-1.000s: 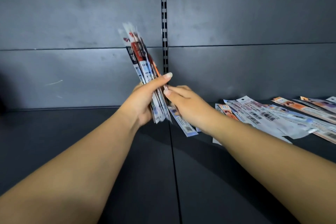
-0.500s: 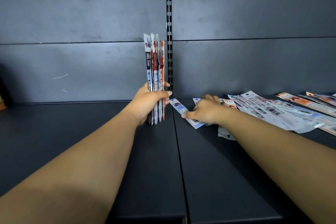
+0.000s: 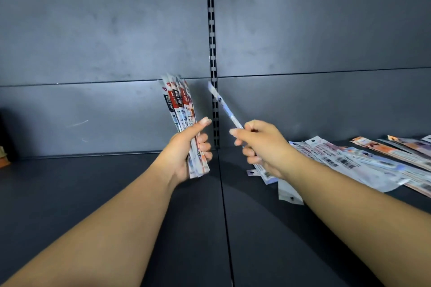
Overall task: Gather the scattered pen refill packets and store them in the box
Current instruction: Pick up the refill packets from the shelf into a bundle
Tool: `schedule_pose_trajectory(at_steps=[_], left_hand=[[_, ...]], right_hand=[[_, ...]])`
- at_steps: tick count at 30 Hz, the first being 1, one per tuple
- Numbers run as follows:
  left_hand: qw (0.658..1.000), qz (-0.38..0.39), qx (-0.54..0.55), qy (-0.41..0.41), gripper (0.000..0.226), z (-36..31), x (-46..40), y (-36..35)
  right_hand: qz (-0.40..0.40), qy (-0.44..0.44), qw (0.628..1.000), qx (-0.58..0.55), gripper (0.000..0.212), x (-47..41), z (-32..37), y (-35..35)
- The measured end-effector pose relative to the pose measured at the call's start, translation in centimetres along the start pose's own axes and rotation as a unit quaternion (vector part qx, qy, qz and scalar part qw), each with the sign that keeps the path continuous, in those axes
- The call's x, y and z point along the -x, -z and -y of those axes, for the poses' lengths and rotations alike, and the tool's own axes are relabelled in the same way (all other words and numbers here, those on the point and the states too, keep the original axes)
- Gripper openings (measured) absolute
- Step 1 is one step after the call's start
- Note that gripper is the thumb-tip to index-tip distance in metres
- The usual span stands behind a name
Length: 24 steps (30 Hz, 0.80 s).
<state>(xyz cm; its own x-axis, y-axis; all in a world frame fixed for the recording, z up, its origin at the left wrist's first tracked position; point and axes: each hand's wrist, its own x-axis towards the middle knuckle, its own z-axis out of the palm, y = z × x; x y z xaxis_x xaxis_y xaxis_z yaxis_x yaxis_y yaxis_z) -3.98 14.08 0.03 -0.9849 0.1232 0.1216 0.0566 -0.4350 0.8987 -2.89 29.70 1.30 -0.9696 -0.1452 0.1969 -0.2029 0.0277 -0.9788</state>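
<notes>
My left hand grips an upright bundle of several pen refill packets, red, black and white, held above the dark shelf. A little to its right, my right hand pinches a single narrow blue-and-white packet, raised off the shelf and tilted up to the left toward the bundle. Several more packets lie scattered flat on the shelf at the right, partly hidden by my right forearm. No box is in view.
A slotted metal upright runs down the grey back panel between my hands. A seam divides the shelf into two halves. A small brown object sits at the far left edge.
My right hand has lifted one packet off the shelf and raised it toward the bundle. My left hand has tilted the bundle slightly to the left.
</notes>
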Motion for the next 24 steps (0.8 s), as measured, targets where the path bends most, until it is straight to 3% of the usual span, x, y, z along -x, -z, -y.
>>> schedule_pose_trajectory(at_steps=[4, 11, 13, 15, 18, 22, 24], left_hand=[[0.998, 0.021, -0.061, -0.025, 0.037, 0.0, 0.5, -1.2], [0.992, -0.046, -0.108, -0.044, 0.029, 0.3, 0.8, -2.0], [0.990, -0.071, -0.111, -0.052, 0.027, 0.2, 0.5, -1.8], [0.987, -0.088, -0.103, -0.082, 0.015, 0.2, 0.1, -1.6], [0.979, -0.090, -0.134, -0.123, 0.023, 0.3, 0.1, -1.9], [0.971, -0.047, -0.209, -0.104, 0.026, 1.4, 0.1, -2.2], [0.971, -0.028, -0.225, -0.077, 0.027, 1.8, 0.0, -2.1]], right_hand=[[0.057, 0.005, 0.998, 0.037, 0.026, 0.9, 0.6, -1.3], [0.119, 0.032, 0.971, 0.205, 0.011, 0.8, -0.4, -1.4], [0.091, 0.049, 0.964, 0.247, 0.010, 0.3, -0.3, -0.8], [0.012, 0.055, 0.955, 0.292, 0.013, -0.6, -0.1, 0.5], [-0.093, 0.005, 0.899, 0.428, 0.021, -2.2, -1.5, 3.3], [-0.052, -0.133, 0.815, 0.562, 0.067, -2.6, -3.8, 4.3], [-0.043, -0.134, 0.801, 0.581, 0.067, -2.8, -3.9, 3.8]])
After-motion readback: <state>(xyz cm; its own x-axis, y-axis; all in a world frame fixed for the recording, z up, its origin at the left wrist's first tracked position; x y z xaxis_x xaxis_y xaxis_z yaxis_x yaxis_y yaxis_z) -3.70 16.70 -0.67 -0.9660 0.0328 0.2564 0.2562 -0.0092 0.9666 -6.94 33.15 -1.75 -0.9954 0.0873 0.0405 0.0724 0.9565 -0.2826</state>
